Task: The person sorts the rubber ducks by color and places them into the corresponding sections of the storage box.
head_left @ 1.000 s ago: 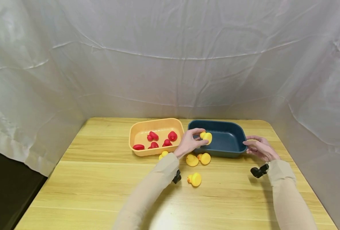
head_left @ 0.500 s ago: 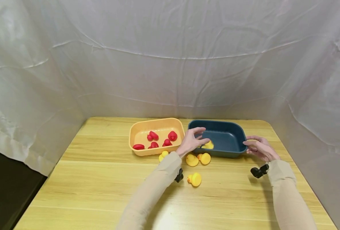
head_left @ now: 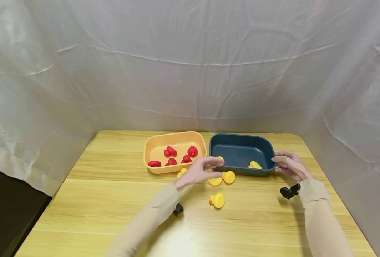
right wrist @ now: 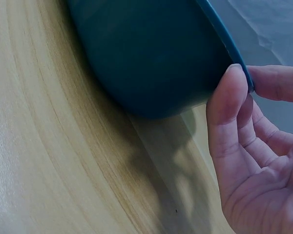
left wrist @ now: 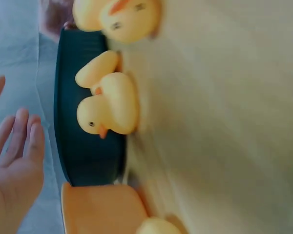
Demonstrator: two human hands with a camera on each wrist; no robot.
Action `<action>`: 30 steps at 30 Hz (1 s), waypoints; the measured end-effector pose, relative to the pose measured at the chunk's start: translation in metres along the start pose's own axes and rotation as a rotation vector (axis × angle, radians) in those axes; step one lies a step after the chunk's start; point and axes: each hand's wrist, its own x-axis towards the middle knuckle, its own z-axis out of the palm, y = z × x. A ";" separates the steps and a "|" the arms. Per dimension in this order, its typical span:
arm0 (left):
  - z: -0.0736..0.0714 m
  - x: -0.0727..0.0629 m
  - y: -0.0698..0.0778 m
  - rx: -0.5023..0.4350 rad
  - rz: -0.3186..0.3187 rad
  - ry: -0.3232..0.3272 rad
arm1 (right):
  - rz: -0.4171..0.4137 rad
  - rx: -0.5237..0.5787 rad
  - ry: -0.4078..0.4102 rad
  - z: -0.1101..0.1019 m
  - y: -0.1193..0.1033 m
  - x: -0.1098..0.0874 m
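Observation:
My left hand (head_left: 198, 172) hangs over the table in front of the dark blue bin (head_left: 241, 170), fingers apart and holding nothing. In the left wrist view, this hand (left wrist: 17, 165) is beside the bin wall. A yellow rubber duck (head_left: 255, 165) lies inside the bin at the right, and more yellow shows at its left end by my fingertips. Outside the bin's front wall sit two rubber ducks (head_left: 229, 177), one partly hidden by my left hand. With thumb and index finger, my right hand (right wrist: 263, 141) pinches the bin's rim at its right end.
Left of the blue bin stands an orange bin (head_left: 168, 171) with several red rubber ducks (head_left: 171, 151). One yellow duck (head_left: 219, 200) sits nearer the front, and another (head_left: 181, 172) is by the orange bin. A pale curtain (head_left: 190, 89) surrounds the table.
My left hand let go of a yellow duck inside the blue bin, then drew back left and toward me. The duck now lies farther right in the bin. My right hand stays put.

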 end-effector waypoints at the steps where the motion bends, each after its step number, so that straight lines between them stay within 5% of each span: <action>1: -0.001 -0.006 -0.001 0.018 -0.006 -0.031 | 0.000 0.002 0.002 0.000 0.000 0.000; 6: 0.000 -0.024 -0.011 0.137 -0.051 -0.164 | 0.007 -0.003 0.003 0.000 -0.001 0.000; 12: 0.004 -0.028 -0.017 0.222 -0.056 -0.270 | 0.011 0.007 -0.002 -0.001 0.000 0.001; 30: 0.014 -0.024 -0.020 0.256 -0.112 -0.337 | 0.003 0.021 -0.004 0.000 0.001 -0.001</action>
